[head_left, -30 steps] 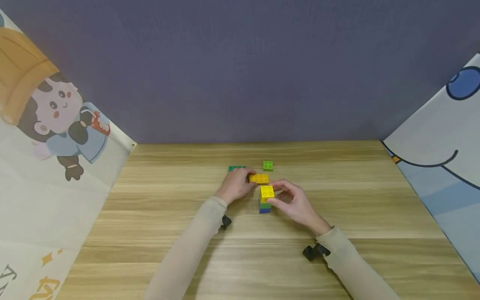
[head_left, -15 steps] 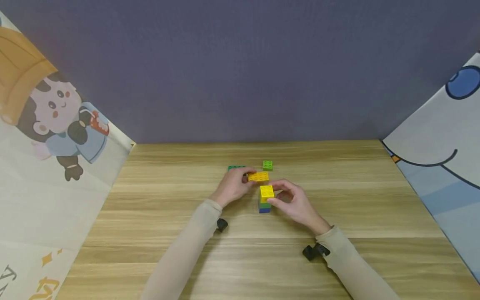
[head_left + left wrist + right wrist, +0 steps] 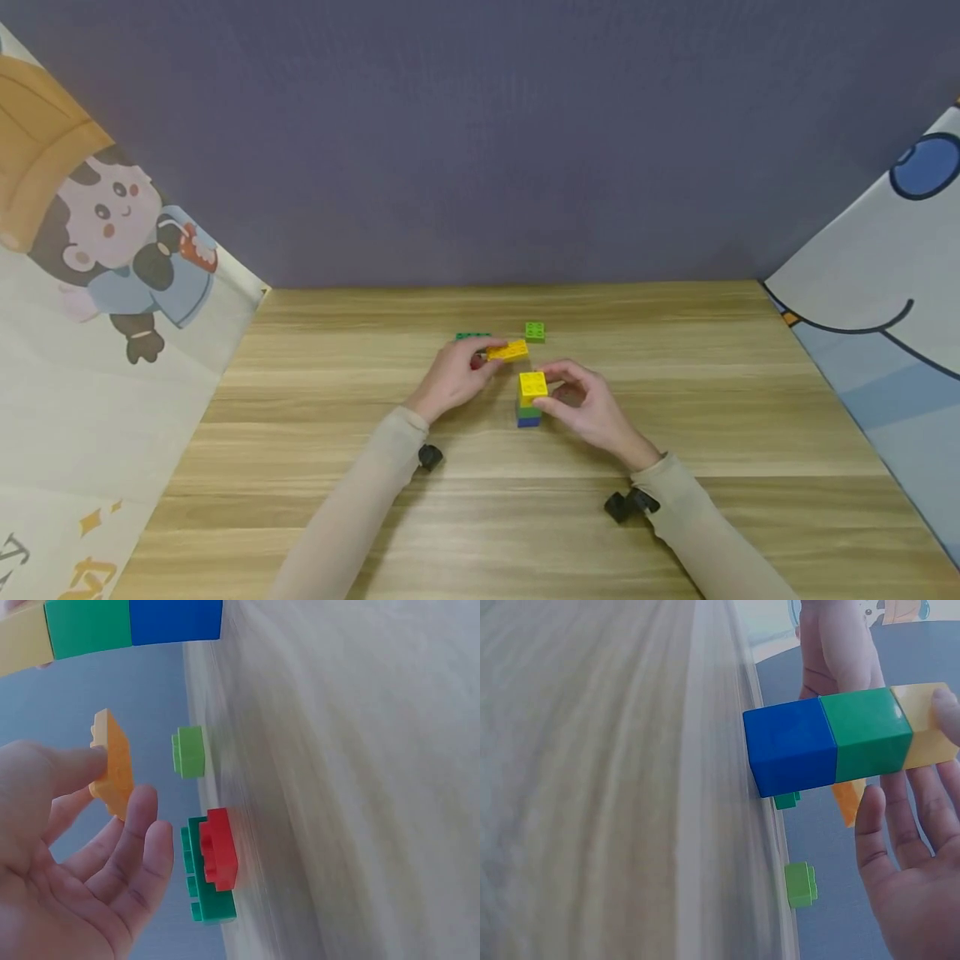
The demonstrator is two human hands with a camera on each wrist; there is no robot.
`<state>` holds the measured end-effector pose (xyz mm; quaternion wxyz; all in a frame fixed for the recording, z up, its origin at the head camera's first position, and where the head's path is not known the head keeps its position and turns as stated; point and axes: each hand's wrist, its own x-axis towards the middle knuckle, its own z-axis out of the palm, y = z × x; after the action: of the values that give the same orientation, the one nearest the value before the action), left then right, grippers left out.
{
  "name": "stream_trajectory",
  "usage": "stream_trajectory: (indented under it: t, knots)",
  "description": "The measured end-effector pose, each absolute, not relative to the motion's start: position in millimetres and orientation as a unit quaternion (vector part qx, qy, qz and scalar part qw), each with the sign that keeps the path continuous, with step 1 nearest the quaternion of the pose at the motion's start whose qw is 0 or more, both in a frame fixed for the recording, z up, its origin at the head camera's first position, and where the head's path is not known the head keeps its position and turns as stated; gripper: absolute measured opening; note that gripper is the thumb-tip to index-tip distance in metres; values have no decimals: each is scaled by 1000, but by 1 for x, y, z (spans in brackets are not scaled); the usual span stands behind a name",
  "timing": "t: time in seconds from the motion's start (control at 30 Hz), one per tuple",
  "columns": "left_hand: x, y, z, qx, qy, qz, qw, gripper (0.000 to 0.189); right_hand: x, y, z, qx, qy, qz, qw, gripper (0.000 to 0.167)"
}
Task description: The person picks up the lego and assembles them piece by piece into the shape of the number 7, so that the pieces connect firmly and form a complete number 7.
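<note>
My left hand (image 3: 452, 377) pinches a flat orange-yellow building brick (image 3: 510, 351) between thumb and fingers, studs up and slightly tilted. In the left wrist view this brick (image 3: 114, 765) is held off the tabletop. My right hand (image 3: 594, 410) holds the yellow block (image 3: 533, 387) at the top of an upright stack, thumb on the near side. Under that block are a green block (image 3: 866, 735) and, lowest, a blue block (image 3: 791, 748), which appears to stand on the table. The stack is just right of and nearer than the orange-yellow brick.
Beyond the hands, a light green brick (image 3: 535, 332) lies on the wooden table (image 3: 675, 350). Left of it is a dark green brick (image 3: 473, 337), partly behind my left hand. The left wrist view shows a red brick (image 3: 219, 849) close against it. A dark panel (image 3: 510, 150) rises behind.
My left hand has lifted the orange-yellow brick and drawn it a little to the left, turning it slightly. The right hand and the stack have stayed in place.
</note>
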<state>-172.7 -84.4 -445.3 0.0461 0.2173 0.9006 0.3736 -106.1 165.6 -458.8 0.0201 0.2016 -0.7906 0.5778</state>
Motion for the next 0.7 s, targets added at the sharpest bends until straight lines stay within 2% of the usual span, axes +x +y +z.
stream_trajectory:
  t: [0.2,0.7]
  knots:
    - [-169,-86,-442,231,895,380,26,32,-106,166,-459,201,-791,578,19,37]
    - [-157,-91,-432,237,887,395,17,31,-106,167,-459,200,-788,581,16,37]
